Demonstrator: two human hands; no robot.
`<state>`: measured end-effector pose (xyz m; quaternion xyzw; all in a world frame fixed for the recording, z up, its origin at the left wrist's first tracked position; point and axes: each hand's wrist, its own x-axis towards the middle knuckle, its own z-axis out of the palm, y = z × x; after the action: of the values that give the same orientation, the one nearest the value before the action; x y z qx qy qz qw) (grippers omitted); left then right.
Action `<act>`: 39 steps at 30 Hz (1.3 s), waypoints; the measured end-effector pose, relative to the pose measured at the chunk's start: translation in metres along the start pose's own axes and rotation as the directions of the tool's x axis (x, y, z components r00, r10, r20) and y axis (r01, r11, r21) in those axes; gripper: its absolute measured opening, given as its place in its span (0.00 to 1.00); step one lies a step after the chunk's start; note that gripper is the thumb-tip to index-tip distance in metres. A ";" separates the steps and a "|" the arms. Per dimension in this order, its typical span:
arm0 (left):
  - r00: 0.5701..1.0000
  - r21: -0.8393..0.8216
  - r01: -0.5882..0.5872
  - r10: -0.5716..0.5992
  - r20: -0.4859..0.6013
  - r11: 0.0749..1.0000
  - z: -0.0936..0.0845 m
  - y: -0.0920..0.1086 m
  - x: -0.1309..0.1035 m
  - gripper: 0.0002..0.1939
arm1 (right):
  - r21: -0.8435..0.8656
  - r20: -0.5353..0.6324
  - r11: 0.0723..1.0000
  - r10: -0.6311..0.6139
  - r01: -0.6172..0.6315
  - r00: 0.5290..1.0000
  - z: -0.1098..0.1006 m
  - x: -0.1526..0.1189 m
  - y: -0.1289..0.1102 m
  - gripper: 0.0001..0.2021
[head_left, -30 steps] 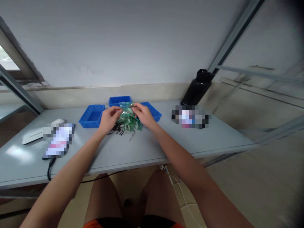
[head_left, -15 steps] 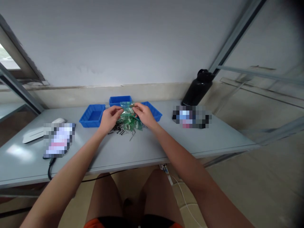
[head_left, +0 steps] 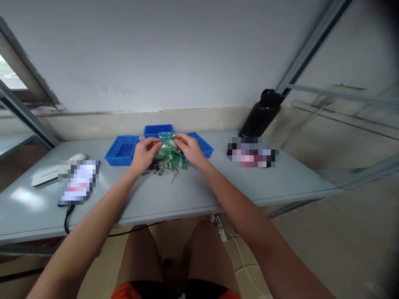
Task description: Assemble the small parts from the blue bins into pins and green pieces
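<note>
A small clear green plastic bag [head_left: 167, 140] is held up between my two hands, a little above the table; small parts show inside it, too small to name. My left hand [head_left: 145, 155] pinches its left edge. Fingers closed, my right hand [head_left: 190, 148] grips the right edge. Below the bag lies a pile of green plastic bags [head_left: 171, 160] mixed with loose screws [head_left: 158, 170], some dark and some silvery. The hands partly hide this pile.
Three blue bins stand around the pile: a left bin [head_left: 122, 151], a back bin [head_left: 158, 130] and a right bin [head_left: 204, 146]. A black bottle [head_left: 261, 113] stands at the back right, near a blurred-out object [head_left: 253, 153]. At left lie a cabled phone [head_left: 79, 182] and a white object [head_left: 46, 175].
Both hands keep hold of the green bag in nearly the same place. The whole view has shifted very slightly.
</note>
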<state>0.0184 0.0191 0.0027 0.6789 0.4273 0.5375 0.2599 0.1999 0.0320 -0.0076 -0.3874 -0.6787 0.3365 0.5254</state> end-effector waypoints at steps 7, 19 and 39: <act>1.000 -0.016 0.004 -0.004 -0.004 1.000 0.000 -0.005 0.001 0.09 | 0.020 -0.001 1.000 0.004 -0.004 1.000 0.001 0.000 -0.001 0.10; 1.000 -0.013 0.015 -0.015 0.003 1.000 -0.001 -0.003 0.000 0.09 | -0.024 0.012 1.000 0.001 -0.001 1.000 -0.001 0.000 0.001 0.10; 1.000 0.023 -0.011 0.011 0.012 1.000 -0.001 -0.004 0.000 0.09 | -0.047 0.011 0.999 -0.015 0.016 1.000 -0.001 0.001 0.005 0.10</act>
<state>0.0162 0.0205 -0.0003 0.6873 0.4282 0.5299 0.2518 0.2010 0.0351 -0.0111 -0.3925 -0.6922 0.3187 0.5151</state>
